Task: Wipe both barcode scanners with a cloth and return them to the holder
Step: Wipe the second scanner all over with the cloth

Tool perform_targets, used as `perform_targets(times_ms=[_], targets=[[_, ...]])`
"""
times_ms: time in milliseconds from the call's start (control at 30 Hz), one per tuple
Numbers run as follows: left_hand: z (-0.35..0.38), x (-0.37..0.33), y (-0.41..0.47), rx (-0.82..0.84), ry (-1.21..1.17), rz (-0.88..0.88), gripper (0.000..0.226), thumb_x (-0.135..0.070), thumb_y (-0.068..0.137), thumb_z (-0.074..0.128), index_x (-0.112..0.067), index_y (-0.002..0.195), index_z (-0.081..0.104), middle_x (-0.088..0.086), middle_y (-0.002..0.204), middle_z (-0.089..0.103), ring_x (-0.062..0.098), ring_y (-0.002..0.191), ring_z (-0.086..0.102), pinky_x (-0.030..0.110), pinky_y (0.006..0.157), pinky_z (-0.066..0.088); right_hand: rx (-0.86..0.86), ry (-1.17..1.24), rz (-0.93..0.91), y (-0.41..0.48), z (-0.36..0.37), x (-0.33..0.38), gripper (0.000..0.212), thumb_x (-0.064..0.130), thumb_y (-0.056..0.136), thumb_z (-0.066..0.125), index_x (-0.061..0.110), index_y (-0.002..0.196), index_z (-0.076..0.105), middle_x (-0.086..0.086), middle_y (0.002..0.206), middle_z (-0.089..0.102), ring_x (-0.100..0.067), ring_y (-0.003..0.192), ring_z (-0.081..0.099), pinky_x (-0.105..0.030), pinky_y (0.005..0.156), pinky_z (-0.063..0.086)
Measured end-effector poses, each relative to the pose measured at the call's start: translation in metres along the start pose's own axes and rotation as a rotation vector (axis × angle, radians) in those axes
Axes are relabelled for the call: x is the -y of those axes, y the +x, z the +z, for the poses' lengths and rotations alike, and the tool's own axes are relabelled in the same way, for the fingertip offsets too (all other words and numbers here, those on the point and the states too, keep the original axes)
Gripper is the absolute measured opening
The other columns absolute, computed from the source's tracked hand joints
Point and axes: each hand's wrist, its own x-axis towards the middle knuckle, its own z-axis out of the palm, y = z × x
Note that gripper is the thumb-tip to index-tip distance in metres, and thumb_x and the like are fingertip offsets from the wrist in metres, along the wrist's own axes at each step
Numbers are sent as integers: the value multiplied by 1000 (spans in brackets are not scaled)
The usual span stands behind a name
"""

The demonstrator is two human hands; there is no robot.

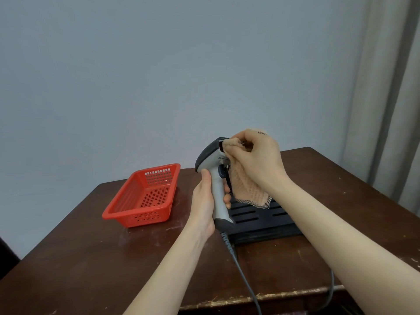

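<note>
**Cloth pressed to a scanner's front, held above the worktop**

A dark brown worktop [91,258], scuffed and chipped along its near edge, stands against a pale wall, with a curtain [391,92] hanging at the right. On its right half lies a black slotted holder [256,218], partly hidden behind the right forearm and the hanging cloth; whatever it carries cannot be made out. To the left, well apart from it, sits a red plastic basket [138,196] with perforated walls and floor, nothing visible inside.

The left hand [204,201] is wrapped around the grey handle of a barcode scanner [212,169], holding it upright above the holder's left end. Its grey cable [245,280] trails down across the worktop and over the near edge. The right hand [254,155] pinches a tan cloth [247,187] against the scanner's dark front window, the rest of the cloth hanging below.
</note>
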Motion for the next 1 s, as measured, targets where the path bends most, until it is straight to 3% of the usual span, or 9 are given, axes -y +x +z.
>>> perform_targets(times_ms=[100, 233, 300, 433, 533, 600, 733, 900, 1000], targets=[[1, -3, 0, -1, 25, 13, 58, -60, 91, 37, -4, 83, 54, 5, 51, 50, 16, 39, 44, 23, 36, 39, 30, 115, -27, 0, -1, 10, 6, 21, 85, 66, 19, 82, 71, 12, 77, 68, -2, 82, 61, -15, 70, 47], [3, -1, -1, -6, 15, 29, 56, -57, 92, 38, -4, 86, 54, 6, 52, 50, 16, 39, 44, 23, 36, 40, 0, 36, -68, 2, -1, 9, 4, 19, 84, 64, 19, 84, 68, 11, 80, 69, -4, 80, 62, -26, 74, 50], [3, 0, -3, -1, -16, 40, 54, -55, 94, 37, -3, 88, 54, 6, 55, 51, 14, 39, 44, 23, 37, 39, -25, -59, -34, 5, -3, 3, 5, 18, 84, 60, 21, 81, 63, 14, 78, 65, -6, 79, 59, -27, 70, 46], [0, 1, 0, 8, -63, 25, 56, -57, 93, 37, -4, 92, 55, 5, 59, 52, 13, 39, 43, 23, 37, 39, -69, -92, 102, 10, -10, -7, 3, 20, 88, 55, 21, 87, 58, 18, 75, 56, -3, 75, 51, -15, 60, 35], [1, 1, -1, 20, -64, -4, 57, -59, 91, 38, -5, 93, 53, 4, 58, 52, 13, 40, 43, 23, 37, 39, -84, -47, 103, 14, -10, -5, 4, 23, 88, 57, 21, 89, 60, 10, 84, 63, -7, 80, 56, -17, 66, 42], [4, 0, -2, 14, -36, 6, 55, -57, 92, 37, -4, 93, 52, 4, 55, 52, 13, 39, 44, 22, 37, 39, -41, -27, 111, 16, -7, -3, 5, 25, 87, 59, 23, 85, 63, 11, 81, 65, -11, 84, 61, -26, 73, 48], [5, -2, -4, 2, 20, 19, 55, -56, 94, 35, -4, 90, 52, 4, 51, 50, 14, 38, 43, 21, 35, 39, -15, 52, 77, 15, -3, 5, 12, 20, 84, 58, 19, 79, 69, 10, 78, 68, -9, 84, 63, -31, 76, 53], [7, -1, -3, -2, -2, 49, 55, -54, 95, 37, -3, 87, 55, 4, 55, 53, 13, 38, 44, 22, 36, 39, -11, 77, -24, 10, -2, 15, 11, 17, 86, 59, 14, 80, 68, 11, 72, 67, -5, 73, 61, -19, 68, 48], [6, 0, -3, 14, -50, 20, 53, -54, 95, 37, -4, 91, 55, 4, 57, 52, 12, 38, 43, 21, 36, 38, -25, -10, -3, 12, -3, 4, 7, 17, 86, 59, 19, 82, 64, 16, 75, 63, -3, 76, 59, -22, 69, 48]])
